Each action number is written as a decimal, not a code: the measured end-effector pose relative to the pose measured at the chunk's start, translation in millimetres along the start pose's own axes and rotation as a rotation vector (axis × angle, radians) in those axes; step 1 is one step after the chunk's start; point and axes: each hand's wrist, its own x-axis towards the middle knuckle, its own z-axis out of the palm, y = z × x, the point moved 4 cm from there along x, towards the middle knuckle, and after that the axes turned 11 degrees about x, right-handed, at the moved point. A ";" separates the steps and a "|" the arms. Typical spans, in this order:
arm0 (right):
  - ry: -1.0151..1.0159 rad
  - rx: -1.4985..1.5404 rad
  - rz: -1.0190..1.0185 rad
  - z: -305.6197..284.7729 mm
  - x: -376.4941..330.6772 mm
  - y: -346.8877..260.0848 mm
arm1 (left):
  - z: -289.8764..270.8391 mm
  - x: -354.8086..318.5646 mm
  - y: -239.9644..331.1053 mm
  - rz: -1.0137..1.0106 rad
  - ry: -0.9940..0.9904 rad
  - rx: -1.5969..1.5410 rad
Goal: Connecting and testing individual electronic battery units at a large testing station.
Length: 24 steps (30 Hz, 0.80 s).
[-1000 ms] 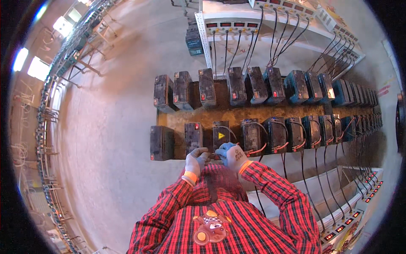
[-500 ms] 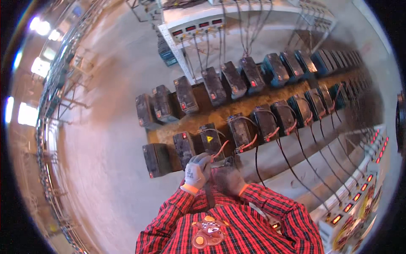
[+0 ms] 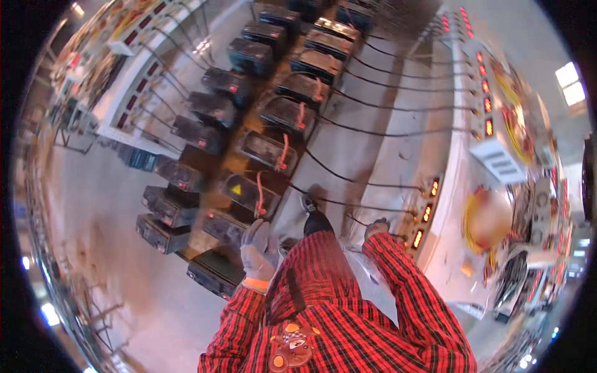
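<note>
My left hand, in a pale grey glove with an orange cuff, is over the near end of a black battery. Its fingers are stretched out, with the tips just below the lower end of a red lead. That lead lies across a battery with a yellow warning triangle. Reaching out to the right, my right hand wears a darker-looking glove and has its fingers closed at the end of a black cable. It is beside a white meter panel with glowing red displays; its fingertips are partly hidden.
Two rows of black batteries stand on a brown board, one row wired with red leads. Black cables span from it to the panels on the right. A white rack with dark displays stands at left. My shoe is on the floor.
My view has turned, so the battery rows now run upward and the right-hand panels are nearer. My right hand has moved from beside the left one out to the panel. The left stays by the batteries.
</note>
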 end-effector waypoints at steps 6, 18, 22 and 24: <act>-0.042 0.246 0.160 -17.7 -5.4 -25.1 | -35.9 -72.0 -20.6 -0.075 -0.276 -0.031; -0.483 0.922 -0.739 -277.3 -122.0 -93.5 | 82.6 -185.5 -72.2 -1.422 -0.956 -1.704; -0.619 0.863 -0.910 -320.0 -199.1 -134.1 | 135.0 -166.6 -105.1 -1.475 -0.560 -1.722; -0.734 0.820 -1.061 -324.2 -210.5 -159.2 | 136.2 -161.3 -132.0 -1.512 -0.249 -1.689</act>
